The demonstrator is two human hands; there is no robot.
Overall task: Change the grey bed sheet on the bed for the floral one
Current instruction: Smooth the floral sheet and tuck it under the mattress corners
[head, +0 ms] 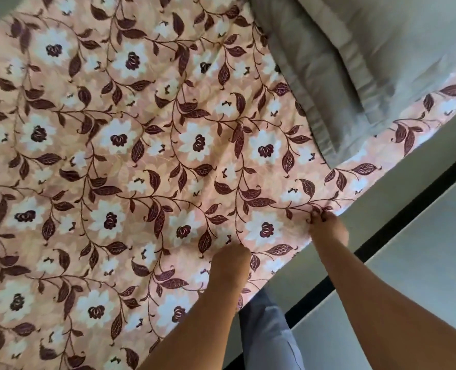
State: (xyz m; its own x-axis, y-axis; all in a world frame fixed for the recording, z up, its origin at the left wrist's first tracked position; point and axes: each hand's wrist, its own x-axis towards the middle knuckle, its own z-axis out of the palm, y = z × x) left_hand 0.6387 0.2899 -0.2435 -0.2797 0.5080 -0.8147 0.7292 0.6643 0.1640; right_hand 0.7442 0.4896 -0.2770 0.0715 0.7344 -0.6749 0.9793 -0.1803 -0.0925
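The floral sheet [146, 161], pink with white flowers and dark maroon leaves, lies spread over the whole bed. My right hand [327, 227] pinches a small fold of it near the bed's near edge. My left hand [231, 265] grips the sheet a little to the left of that, knuckles up, fingers curled into the cloth. Small creases run from both hands. No grey sheet shows on the mattress.
Two grey pillows [355, 62] lie stacked at the head of the bed, top right. Pale floor [422, 236] with a black strip [397, 222] runs along the bed's side. My leg in grey-blue trousers [267, 337] stands against the bed edge.
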